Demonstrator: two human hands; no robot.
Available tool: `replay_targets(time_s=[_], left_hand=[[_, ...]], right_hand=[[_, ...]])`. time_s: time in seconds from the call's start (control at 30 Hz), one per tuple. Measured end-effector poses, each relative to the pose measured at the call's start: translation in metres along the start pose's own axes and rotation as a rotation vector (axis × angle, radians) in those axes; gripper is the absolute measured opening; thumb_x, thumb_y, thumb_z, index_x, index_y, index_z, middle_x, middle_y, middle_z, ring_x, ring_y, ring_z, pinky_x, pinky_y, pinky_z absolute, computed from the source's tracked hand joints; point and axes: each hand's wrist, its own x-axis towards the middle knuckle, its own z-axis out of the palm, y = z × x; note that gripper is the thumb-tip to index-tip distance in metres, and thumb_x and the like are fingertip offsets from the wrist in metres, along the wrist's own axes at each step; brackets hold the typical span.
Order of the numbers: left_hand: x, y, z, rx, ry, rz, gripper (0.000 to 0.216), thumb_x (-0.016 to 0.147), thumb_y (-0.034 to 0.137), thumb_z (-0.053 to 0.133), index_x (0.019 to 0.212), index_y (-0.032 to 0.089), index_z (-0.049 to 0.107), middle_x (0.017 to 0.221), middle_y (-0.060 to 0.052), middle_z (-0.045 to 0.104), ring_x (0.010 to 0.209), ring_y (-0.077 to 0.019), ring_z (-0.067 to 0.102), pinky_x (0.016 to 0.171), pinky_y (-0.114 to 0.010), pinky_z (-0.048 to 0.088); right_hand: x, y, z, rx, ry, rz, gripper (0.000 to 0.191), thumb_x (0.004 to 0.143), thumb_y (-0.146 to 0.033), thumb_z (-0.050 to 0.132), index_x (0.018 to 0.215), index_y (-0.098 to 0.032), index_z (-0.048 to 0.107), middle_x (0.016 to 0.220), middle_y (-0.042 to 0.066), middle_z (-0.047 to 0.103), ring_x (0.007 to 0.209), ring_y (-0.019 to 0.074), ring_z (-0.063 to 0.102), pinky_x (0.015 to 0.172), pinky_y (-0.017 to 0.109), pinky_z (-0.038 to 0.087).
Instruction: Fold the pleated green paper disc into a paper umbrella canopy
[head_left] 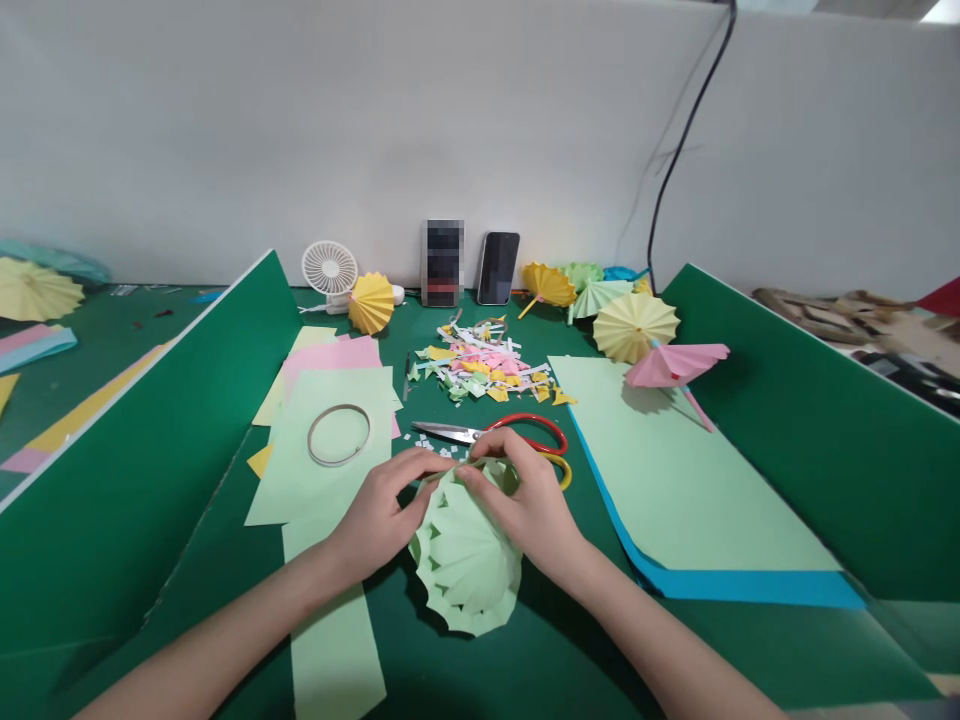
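Observation:
A pale green pleated paper fan, shaped like a small umbrella top, lies on the green table in front of me. My left hand pinches its upper left rim, fingers curled. My right hand grips the upper right rim, fingers closed over the folds. Both hands meet at the far edge of the paper. Just beyond them lie red-handled scissors, blades pointing left.
A tape ring rests on green and pink sheets at left. A heap of paper scraps sits mid-table. Large green and blue sheets lie at right. Finished paper umbrellas, a small fan and a phone stand at the back. Green dividers flank both sides.

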Motion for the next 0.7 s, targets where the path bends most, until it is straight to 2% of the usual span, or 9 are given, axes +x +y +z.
replay_targets(time_s=[0.37,0.7], left_hand=[[0.0020,-0.0014,0.0005,-0.147,0.048,-0.143,0.024,0.083,0.029,0.046,0.099,0.019,0.062,0.098,-0.006,0.062,0.084,-0.0158,0.057,0.074,-0.024,0.044],[0.0041,-0.0015,-0.0023,-0.233,-0.031,-0.186,0.032,0.082,0.036,0.046,0.105,0.019,0.061,0.107,-0.008,0.060,0.095,-0.0190,0.055,0.081,-0.027,0.045]], right_hand=[[0.0013,0.0002,-0.0021,0.067,-0.010,0.033,0.005,0.079,-0.015,0.049,0.081,-0.019,0.051,0.079,0.003,0.059,0.073,0.0150,0.055,0.063,0.026,0.045],[0.0013,0.0007,-0.0023,0.071,-0.020,0.034,0.005,0.080,-0.015,0.048,0.081,-0.019,0.051,0.079,0.002,0.059,0.073,0.0146,0.055,0.063,0.026,0.045]])
